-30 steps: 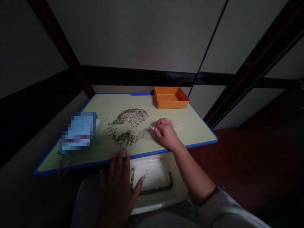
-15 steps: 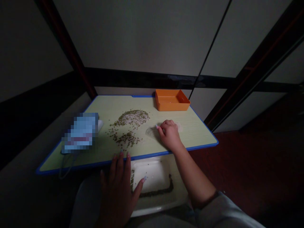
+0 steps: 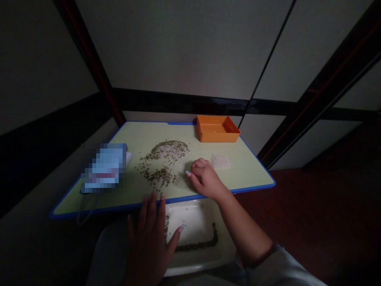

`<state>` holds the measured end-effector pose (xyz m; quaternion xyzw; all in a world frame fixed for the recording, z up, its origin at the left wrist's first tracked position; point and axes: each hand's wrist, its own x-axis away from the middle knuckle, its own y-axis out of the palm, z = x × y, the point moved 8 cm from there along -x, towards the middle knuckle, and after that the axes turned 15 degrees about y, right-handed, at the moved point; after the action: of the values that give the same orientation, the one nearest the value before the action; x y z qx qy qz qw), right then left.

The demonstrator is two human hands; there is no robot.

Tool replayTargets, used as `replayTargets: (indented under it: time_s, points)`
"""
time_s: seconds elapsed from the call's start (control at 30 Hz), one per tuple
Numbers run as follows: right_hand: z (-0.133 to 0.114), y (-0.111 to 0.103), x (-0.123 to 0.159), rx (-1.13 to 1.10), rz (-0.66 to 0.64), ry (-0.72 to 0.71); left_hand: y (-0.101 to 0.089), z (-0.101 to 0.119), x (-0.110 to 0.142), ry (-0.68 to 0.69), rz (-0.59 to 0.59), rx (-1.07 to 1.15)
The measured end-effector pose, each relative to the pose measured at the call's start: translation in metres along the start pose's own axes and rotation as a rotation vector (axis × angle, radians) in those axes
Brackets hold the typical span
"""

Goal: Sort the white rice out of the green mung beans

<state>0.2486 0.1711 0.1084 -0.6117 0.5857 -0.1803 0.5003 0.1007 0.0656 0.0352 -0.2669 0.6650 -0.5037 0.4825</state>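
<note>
A person's right hand (image 3: 205,178) is curled around what looks like a clear, curved-edged tool (image 3: 181,182) on a blue-edged table (image 3: 244,172), between scattered green grains (image 3: 162,174) and a small pale pile (image 3: 220,161). The left hand (image 3: 151,232), splayed and gripping nothing, hangs over a white tray (image 3: 195,218). Short, low strokes would best keep the 2 kinds apart and stop grains skittering
</note>
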Motion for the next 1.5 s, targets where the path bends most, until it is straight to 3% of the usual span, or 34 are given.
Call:
replayTargets:
  time_s: [0.47, 1.1, 1.5]
  points:
    - [-0.004, 0.009, -0.001, 0.296, 0.02, 0.204, 0.0, -0.001, 0.0, -0.031, -0.026, 0.027]
    - [0.031, -0.005, -0.005, 0.35, 0.062, 0.368, -0.001, 0.001, -0.001, 0.01, 0.014, -0.029]
    - [0.018, 0.004, -0.004, 0.226, 0.024, 0.317, 0.003, -0.002, 0.0, 0.013, 0.016, -0.053]
